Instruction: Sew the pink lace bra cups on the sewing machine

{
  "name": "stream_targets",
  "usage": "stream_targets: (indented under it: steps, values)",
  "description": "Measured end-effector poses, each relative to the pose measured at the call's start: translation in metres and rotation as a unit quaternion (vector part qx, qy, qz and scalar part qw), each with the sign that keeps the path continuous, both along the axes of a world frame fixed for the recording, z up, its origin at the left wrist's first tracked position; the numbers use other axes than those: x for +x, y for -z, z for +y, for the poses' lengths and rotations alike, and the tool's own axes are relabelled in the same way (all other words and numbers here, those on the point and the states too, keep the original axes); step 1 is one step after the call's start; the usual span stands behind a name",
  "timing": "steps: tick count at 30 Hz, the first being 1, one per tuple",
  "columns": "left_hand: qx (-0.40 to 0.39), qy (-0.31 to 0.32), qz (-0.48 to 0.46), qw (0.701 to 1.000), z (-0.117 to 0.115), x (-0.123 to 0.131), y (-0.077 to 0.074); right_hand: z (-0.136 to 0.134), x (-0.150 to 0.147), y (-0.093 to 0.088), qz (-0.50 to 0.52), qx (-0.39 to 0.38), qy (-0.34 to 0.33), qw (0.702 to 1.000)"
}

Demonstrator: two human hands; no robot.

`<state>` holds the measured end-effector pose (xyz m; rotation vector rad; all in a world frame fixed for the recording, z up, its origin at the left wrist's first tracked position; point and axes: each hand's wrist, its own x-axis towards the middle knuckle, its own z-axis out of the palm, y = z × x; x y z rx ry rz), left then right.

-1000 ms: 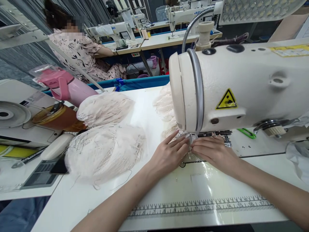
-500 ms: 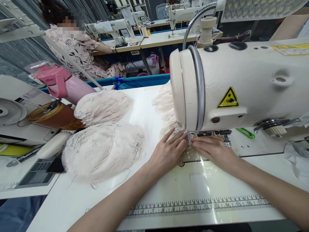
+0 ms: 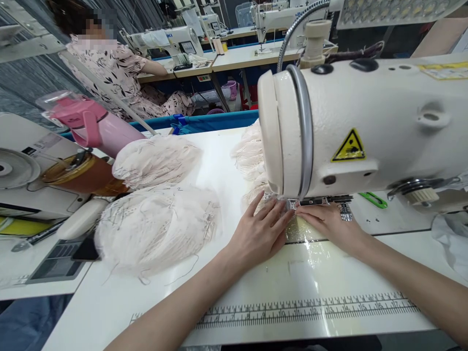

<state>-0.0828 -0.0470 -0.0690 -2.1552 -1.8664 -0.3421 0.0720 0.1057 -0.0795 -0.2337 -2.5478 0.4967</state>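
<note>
A cream sewing machine point(image 3: 387, 122) reaches in from the right, its head hiding the needle area. My left hand point(image 3: 258, 229) lies with spread fingers at the left of the needle area, fingertips on pale lace fabric point(image 3: 256, 192) that continues behind the machine head. Opposite it, my right hand point(image 3: 327, 222) has its fingers together, tips at the metal presser parts point(image 3: 316, 201) near the fabric's edge. What the right fingertips pinch, if anything, is too small to make out. Two heaps of the same pale fabric, one near point(image 3: 157, 234) and one farther back point(image 3: 157, 161), rest left of my hands.
A printed ruler point(image 3: 310, 312) runs along the table's front. At the left are a pink bottle point(image 3: 106, 126), an amber container point(image 3: 87, 173) and a dark phone point(image 3: 86, 248). Green thread snips point(image 3: 373, 200) lie at the right. A seated person point(image 3: 109, 73) is beyond the table.
My left hand has shifted slightly right and its fingers are more spread. The right hand has moved a little to the right. The view has shifted slightly.
</note>
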Motion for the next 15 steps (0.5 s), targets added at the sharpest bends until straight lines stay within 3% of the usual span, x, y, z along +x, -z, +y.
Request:
stream_targets:
  steps: [7,15]
  values:
    - [0.010,-0.004,0.003,1.000,0.001,0.002,0.001,0.007,0.002,0.021,0.029,-0.007,0.025,0.999]
    - [0.009,-0.023,0.001,1.000,0.003,0.004,-0.001,0.009,0.007,0.022,0.014,-0.036,0.020,0.999]
